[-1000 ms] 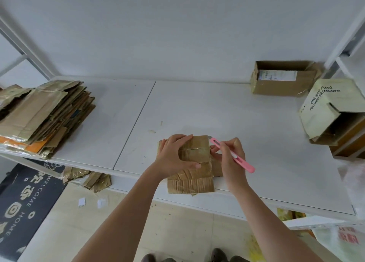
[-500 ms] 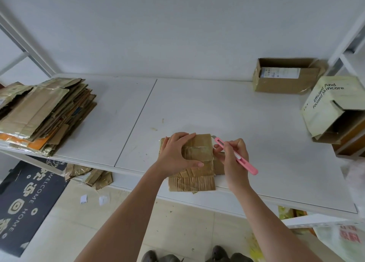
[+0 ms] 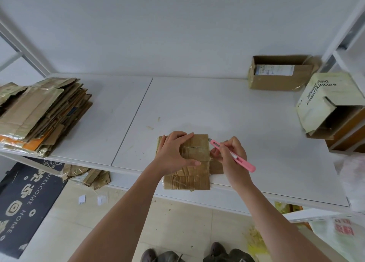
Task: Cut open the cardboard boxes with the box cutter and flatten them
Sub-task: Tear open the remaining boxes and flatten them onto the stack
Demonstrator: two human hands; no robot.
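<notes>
A: Box [image 3: 194, 159] first. Where is it?
B: On the table [image 3: 227, 111], at the near edge, its near end hanging a little past the lip. It lies nearly flat, brown and wrapped in glossy tape.

A: How are the hands set?
B: Left hand [image 3: 173, 153] lies on the left part of the box, fingers spread and laid over its top, thumb reaching across toward the right. Right hand [image 3: 230, 157] is just right of the box, fingers bunched and pinching the cutter [image 3: 233, 156] like a pen, tip at the box's far right corner. Whether the blade bites the tape there, I cannot tell.

A: How will it handle?
B: Light, I'd judge, and thin-walled; it looks creased and soft, so it should fold readily once the tape is slit. The tape looks slick, so the box may skate on the smooth table under a sideways pull. Hence a flat palm bearing down.

A: Where to hold?
B: On the broad top face, left of the cut line, fingers well clear of the blade's path. Gripping the overhanging end would likely just bend it.

A: Anything else about?
B: Stack [image 3: 39, 113] of flattened cardboard far left of the box; an open carton [image 3: 276, 81] far right and back, against the wall.
</notes>
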